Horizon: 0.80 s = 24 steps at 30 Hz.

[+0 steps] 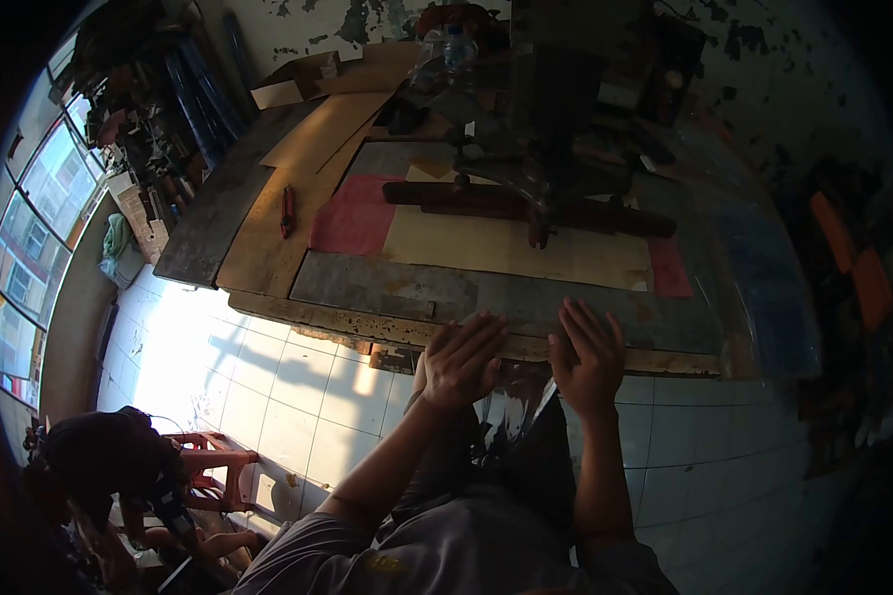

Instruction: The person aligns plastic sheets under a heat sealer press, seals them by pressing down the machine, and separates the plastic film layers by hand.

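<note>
My left hand [463, 359] rests on the front edge of the workbench [367, 288], palm down, with its fingers spread and nothing in it. To its right my right hand [587, 359] lies on the same edge, fingers apart and also without an object. Beyond both hands a cream sheet [506, 248] lies flat on the grey plate, with a red sheet [352, 216] showing at its left end and more red at its right. A dark press-like machine [546, 178] with a long bar stands over the sheets.
A red cutter [288, 212] lies on the bench's left part, near brown cardboard [327, 129]. A plastic bottle [454, 50] stands at the back. At the lower left, a person [119, 466] is beside a red stool [218, 471]. Orange chair parts [871, 288] are at the right.
</note>
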Available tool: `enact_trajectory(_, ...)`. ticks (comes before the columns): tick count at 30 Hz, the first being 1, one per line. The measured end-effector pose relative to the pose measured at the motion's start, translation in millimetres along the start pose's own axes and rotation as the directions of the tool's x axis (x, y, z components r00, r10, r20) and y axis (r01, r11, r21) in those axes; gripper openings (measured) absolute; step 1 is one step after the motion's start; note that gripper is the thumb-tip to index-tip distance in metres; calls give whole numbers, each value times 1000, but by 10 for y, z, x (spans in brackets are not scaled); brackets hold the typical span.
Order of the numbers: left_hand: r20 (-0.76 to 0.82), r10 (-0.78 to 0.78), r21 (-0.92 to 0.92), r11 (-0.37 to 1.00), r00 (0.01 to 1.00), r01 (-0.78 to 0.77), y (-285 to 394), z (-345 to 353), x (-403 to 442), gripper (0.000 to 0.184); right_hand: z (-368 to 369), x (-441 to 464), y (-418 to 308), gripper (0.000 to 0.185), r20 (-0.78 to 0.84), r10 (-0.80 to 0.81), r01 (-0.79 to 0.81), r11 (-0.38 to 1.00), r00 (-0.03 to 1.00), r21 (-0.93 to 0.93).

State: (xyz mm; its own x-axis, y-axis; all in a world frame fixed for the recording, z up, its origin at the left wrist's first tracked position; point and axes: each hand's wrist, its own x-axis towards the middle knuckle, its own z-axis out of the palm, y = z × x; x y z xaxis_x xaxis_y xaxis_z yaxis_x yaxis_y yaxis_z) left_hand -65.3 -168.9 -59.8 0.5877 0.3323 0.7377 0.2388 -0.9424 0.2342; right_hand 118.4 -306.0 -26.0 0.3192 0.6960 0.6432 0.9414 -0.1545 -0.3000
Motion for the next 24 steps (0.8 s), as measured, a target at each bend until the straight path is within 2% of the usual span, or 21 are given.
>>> enact_trajectory(24, -5, 4, -4, 1000, 1000, -4, 3, -15, 4, 34, 10, -6, 4, 34, 8, 8, -8, 1000, 1000, -7)
